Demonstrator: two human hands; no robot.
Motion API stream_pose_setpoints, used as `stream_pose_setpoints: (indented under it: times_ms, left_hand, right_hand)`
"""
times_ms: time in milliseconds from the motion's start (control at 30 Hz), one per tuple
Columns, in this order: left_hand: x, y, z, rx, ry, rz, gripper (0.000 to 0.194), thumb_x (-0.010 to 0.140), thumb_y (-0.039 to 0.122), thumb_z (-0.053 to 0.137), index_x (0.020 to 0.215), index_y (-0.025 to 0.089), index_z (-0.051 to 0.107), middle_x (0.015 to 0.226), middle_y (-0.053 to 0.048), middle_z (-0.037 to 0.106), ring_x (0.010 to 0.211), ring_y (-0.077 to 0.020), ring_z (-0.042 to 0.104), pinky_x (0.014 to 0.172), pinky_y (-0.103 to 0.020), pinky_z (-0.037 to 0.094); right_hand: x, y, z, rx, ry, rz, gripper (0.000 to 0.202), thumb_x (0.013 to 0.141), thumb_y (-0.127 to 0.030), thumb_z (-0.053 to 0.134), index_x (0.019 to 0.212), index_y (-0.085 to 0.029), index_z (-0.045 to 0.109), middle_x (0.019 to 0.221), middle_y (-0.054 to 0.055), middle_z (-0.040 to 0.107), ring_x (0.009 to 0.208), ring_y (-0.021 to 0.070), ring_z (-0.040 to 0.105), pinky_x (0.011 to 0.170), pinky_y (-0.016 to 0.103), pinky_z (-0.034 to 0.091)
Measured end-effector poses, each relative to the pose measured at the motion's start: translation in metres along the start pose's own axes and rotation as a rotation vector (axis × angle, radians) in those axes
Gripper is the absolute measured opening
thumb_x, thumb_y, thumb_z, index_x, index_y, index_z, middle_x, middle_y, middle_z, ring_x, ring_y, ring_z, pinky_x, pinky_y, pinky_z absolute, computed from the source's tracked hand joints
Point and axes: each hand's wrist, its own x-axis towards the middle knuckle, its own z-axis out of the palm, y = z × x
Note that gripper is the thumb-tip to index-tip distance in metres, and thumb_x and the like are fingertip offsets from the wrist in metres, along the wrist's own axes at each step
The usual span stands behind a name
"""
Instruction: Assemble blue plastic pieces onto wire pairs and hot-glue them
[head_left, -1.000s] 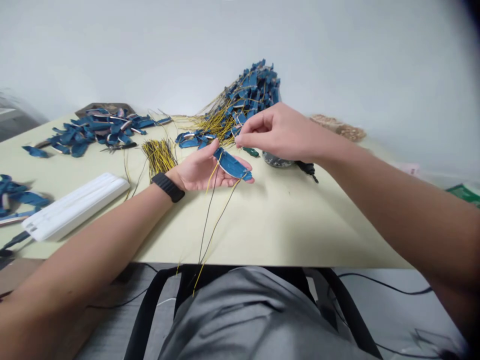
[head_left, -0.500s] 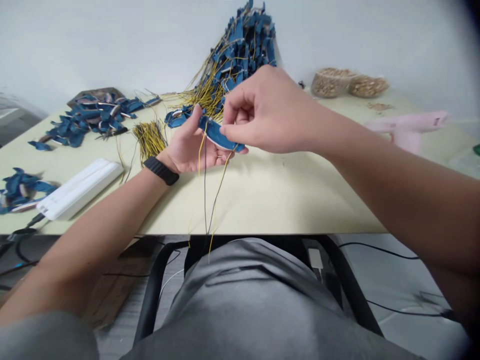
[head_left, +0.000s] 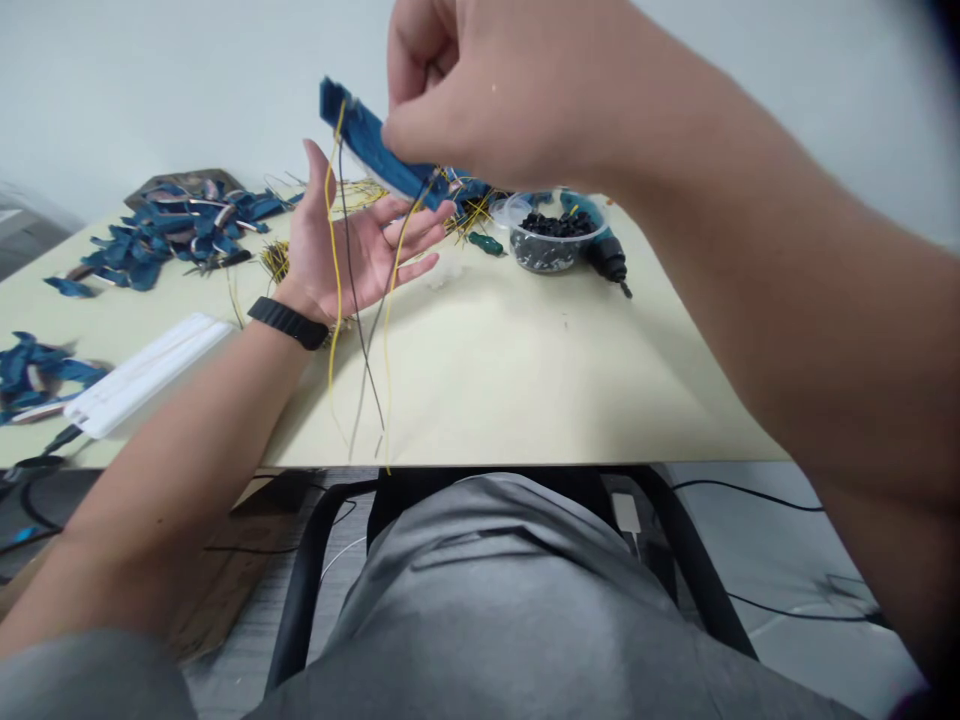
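**Blue strip lifted above the table**

The right hand (head_left: 480, 90) pinches a blue strip (head_left: 375, 150), raised above the table (head_left: 525, 380), wires (head_left: 337, 300) dangling. The left hand (head_left: 352, 245) lies open beneath. Beyond: a tub (head_left: 551, 240), blue pieces (head_left: 172, 230), a white bar (head_left: 142, 370).

We raise our right hand (head_left: 495, 90) high and close to the camera, fingers pinched shut, forearm sweeping in from the right; our left hand (head_left: 352, 245) (black band at the wrist) lies open below, palm up, fingers spread.
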Motion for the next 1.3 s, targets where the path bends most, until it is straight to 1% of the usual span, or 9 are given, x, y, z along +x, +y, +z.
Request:
stream_pose_setpoints:
  times_ms: [100,267,400,533,667,800,1033,1133,1300]
  left_hand:
    - [0.002,0.002,-0.010,0.081,0.061,0.061,0.099,0.131,0.099,0.036,0.163,0.018,0.083,0.191,-0.007,0.077,0.190,-0.0353,0.056,0.158,-0.053,0.049]
    - [0.010,0.002,-0.037,0.178,0.259,0.099,0.088,0.115,0.112,0.059,0.136,0.031,0.086,0.177,0.011,0.087,0.188,-0.0346,0.053,0.166,-0.048,0.038]
    - [0.016,0.003,-0.030,0.340,0.485,0.140,0.071,0.105,0.102,0.071,0.118,0.033,0.083,0.154,0.003,0.095,0.166,-0.0396,0.069,0.160,-0.066,0.047]
    - [0.011,0.002,0.024,0.552,0.533,0.241,0.038,0.106,0.072,0.079,0.106,0.034,0.080,0.127,0.003,0.094,0.129,-0.0318,0.074,0.138,-0.062,0.060]
    - [0.004,-0.006,0.087,0.683,0.291,0.293,0.030,0.115,0.062,0.070,0.113,0.034,0.081,0.137,-0.004,0.089,0.133,-0.0359,0.072,0.131,-0.059,0.057]
    - [0.020,-0.020,0.134,0.886,-0.016,0.274,0.046,0.106,0.063,0.084,0.133,0.027,0.087,0.151,-0.013,0.088,0.144,-0.0464,0.072,0.137,-0.067,0.048]
    - [0.078,-0.042,0.218,1.112,-0.175,0.318,0.079,0.099,0.074,0.099,0.158,0.023,0.084,0.165,-0.022,0.079,0.164,-0.0622,0.056,0.139,-0.077,0.038]
    - [0.093,-0.049,0.242,1.166,-0.176,0.302,0.079,0.099,0.070,0.100,0.157,0.019,0.085,0.162,-0.026,0.077,0.166,-0.0681,0.052,0.140,-0.082,0.034]
    - [0.105,-0.057,0.255,1.169,-0.173,0.296,0.076,0.097,0.072,0.099,0.148,0.015,0.091,0.152,-0.028,0.080,0.165,-0.0732,0.050,0.140,-0.088,0.030]
  right_hand:
    - [0.006,0.008,-0.006,-0.038,0.020,0.131,0.032,0.091,-0.008,0.066,0.113,-0.016,0.087,0.104,-0.003,0.070,0.135,0.0258,0.081,0.113,0.034,0.051]
    - [-0.005,0.037,-0.018,-0.043,-0.003,0.307,0.005,0.098,-0.016,0.071,0.098,-0.019,0.075,0.091,-0.001,0.059,0.091,0.0126,0.057,0.083,0.036,0.038]
    - [-0.033,0.069,-0.027,-0.047,-0.024,0.435,0.028,0.099,-0.011,0.079,0.075,-0.023,0.069,0.069,-0.002,0.050,0.071,0.0130,0.045,0.073,0.043,0.036]
    - [-0.067,0.100,-0.033,-0.146,-0.028,0.610,0.029,0.096,-0.005,0.078,0.074,-0.024,0.077,0.072,0.001,0.063,0.072,0.0147,0.050,0.073,0.042,0.042]
    - [-0.102,0.125,-0.036,-0.200,-0.111,0.674,0.027,0.101,-0.007,0.081,0.078,-0.021,0.080,0.081,0.007,0.075,0.079,0.0186,0.060,0.078,0.042,0.048]
    - [-0.133,0.144,-0.037,-0.223,-0.156,0.698,0.022,0.100,-0.008,0.085,0.082,-0.020,0.084,0.086,0.011,0.082,0.089,0.0259,0.073,0.084,0.043,0.053]
    - [-0.161,0.168,-0.036,-0.239,-0.214,0.769,0.014,0.093,-0.019,0.091,0.081,-0.025,0.084,0.078,0.010,0.078,0.083,0.0314,0.072,0.075,0.046,0.054]
    - [-0.166,0.171,-0.036,-0.260,-0.220,0.773,0.020,0.091,-0.016,0.087,0.075,-0.026,0.079,0.078,0.010,0.077,0.086,0.0320,0.072,0.075,0.046,0.052]
    - [-0.169,0.171,-0.034,-0.272,-0.211,0.766,0.021,0.090,-0.017,0.085,0.074,-0.026,0.075,0.074,0.011,0.073,0.086,0.0339,0.071,0.077,0.047,0.050]
